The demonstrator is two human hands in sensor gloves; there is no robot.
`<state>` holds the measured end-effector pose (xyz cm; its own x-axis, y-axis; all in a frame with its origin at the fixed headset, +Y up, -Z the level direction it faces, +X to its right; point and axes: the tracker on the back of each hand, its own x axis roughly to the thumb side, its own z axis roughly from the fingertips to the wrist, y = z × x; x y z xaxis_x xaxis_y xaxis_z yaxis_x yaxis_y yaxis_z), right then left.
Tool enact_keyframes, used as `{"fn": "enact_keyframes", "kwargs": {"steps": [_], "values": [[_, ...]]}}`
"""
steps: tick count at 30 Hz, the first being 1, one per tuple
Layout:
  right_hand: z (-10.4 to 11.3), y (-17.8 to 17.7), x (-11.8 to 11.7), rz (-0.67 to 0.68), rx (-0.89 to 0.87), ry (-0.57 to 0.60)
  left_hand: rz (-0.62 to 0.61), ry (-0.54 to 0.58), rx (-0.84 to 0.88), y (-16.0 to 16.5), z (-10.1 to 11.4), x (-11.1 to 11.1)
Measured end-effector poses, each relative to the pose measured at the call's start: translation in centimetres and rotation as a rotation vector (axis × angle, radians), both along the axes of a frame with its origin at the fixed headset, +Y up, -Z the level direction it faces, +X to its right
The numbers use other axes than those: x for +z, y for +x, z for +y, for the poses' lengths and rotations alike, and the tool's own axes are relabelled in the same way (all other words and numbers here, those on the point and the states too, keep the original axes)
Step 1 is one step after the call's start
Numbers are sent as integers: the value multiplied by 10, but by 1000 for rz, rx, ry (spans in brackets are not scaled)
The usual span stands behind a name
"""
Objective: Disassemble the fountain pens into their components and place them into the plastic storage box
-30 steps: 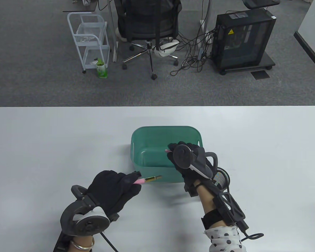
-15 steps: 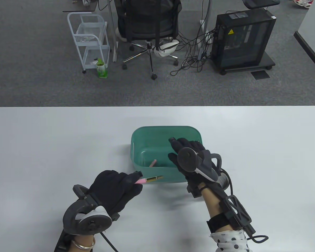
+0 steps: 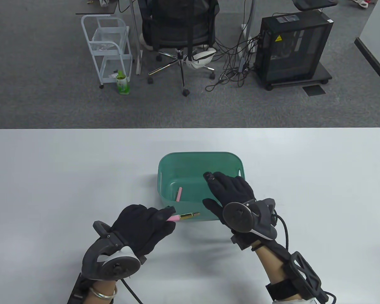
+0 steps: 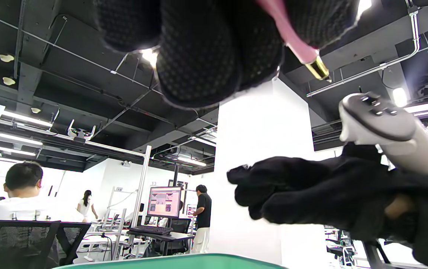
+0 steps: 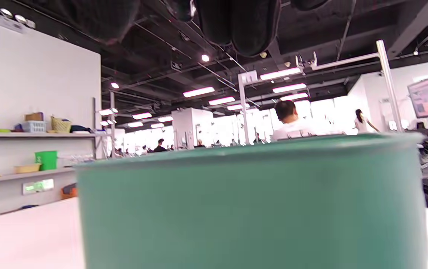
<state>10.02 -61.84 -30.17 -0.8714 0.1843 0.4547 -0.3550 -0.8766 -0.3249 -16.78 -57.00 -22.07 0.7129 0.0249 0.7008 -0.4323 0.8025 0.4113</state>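
Box point(image 3: 164, 161) mid-table; pen cap point(image 3: 179, 193) inside, probably flat; nib section point(image 3: 185, 217) at near wall.

Grey carpet point(image 3: 50, 95) beyond the white table point(image 3: 50, 177), with a black mesh office chair point(image 3: 180, 28) on a chrome star base, a white wire trolley point(image 3: 109, 47) beside a green bottle point(image 3: 122, 83), and a black computer tower point(image 3: 293, 47) fed by tangled cables point(image 3: 231, 63). Overhead, black open ceiling point(image 4: 68, 74) with strip lights point(image 5: 199, 91); white wall point(image 5: 30, 74) with shelves point(image 5: 30, 134) carrying what look like small baskets, blurred. Further off, a monitor point(image 4: 164, 201) and people at desks point(image 4: 23, 201).
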Motion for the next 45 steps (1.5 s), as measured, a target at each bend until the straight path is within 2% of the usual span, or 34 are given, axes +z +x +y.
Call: {"fn": "enact_keyframes", "kwargs": {"steps": [8, 16, 28, 45], "values": [[5, 5, 34, 57, -50, 109, -6, -13, 1, 2, -5, -5], [4, 16, 57, 67, -112, 198, -18, -22, 9, 3, -6, -7], [12, 23, 70, 87, -121, 233, -45, -13, -33, 17, -16, -9], [14, 22, 75, 123, -121, 226, -93, 24, -49, 29, -24, -8]]}}
